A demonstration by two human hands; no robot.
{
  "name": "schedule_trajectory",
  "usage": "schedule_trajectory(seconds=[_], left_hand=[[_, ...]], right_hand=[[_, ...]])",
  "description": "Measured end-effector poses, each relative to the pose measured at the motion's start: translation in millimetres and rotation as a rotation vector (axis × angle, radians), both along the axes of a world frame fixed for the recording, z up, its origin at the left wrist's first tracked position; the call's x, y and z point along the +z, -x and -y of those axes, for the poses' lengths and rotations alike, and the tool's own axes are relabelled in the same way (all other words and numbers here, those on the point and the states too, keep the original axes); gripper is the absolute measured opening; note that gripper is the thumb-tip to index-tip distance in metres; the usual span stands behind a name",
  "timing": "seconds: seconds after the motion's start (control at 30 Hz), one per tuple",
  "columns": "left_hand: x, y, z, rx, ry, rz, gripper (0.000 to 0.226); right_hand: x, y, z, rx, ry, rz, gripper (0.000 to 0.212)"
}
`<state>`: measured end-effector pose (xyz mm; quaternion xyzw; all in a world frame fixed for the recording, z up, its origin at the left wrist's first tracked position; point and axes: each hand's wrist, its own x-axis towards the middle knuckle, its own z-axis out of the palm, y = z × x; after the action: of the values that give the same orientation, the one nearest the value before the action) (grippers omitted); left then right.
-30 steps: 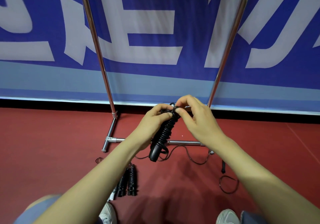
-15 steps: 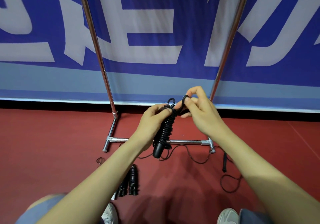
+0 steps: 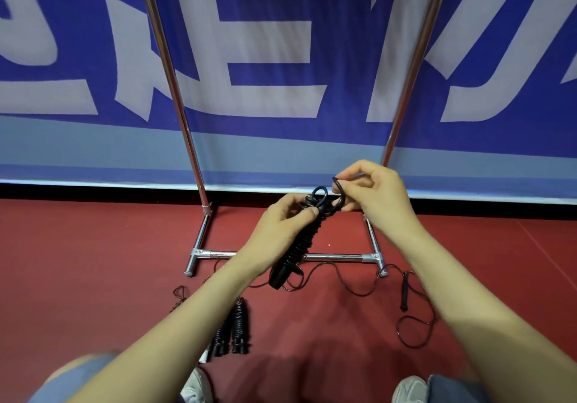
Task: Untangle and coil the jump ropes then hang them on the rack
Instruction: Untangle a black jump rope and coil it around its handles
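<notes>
Gripped near its upper end by the left hand (image 3: 281, 227): wound jump rope (image 3: 299, 243), black, cord wrapped in tight turns round the handles. Tilted, lower end down and to the left, clear of the red floor (image 3: 93, 262). Small loops stood at its top, with one cord loop (image 3: 338, 188) pinched by the right hand (image 3: 374, 196) just beside them. Lay on the floor beside the left forearm: second wound rope (image 3: 239, 327), black, handles side by side. Lay loose on the floor to the right: slim black handle (image 3: 404, 290), thin cord trailing in open curves past the rack's foot. Stood behind: chrome rack (image 3: 175, 90), two uprights, low crossbar between the feet.
</notes>
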<state>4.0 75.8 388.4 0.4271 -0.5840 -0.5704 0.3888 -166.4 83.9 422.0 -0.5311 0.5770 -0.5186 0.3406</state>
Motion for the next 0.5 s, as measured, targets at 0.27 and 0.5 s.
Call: schedule_trajectory(seconds=[0.27, 0.5], left_hand=[[2, -2, 3, 0.121, 0.012, -0.016, 0.013], [1, 8, 1, 0.135, 0.093, 0.022, 0.012]], right_hand=[[-4, -7, -6, 0.146, -0.019, -0.219, 0.024], [-4, -2, -7, 0.005, 0.035, -0.278, 0.018]])
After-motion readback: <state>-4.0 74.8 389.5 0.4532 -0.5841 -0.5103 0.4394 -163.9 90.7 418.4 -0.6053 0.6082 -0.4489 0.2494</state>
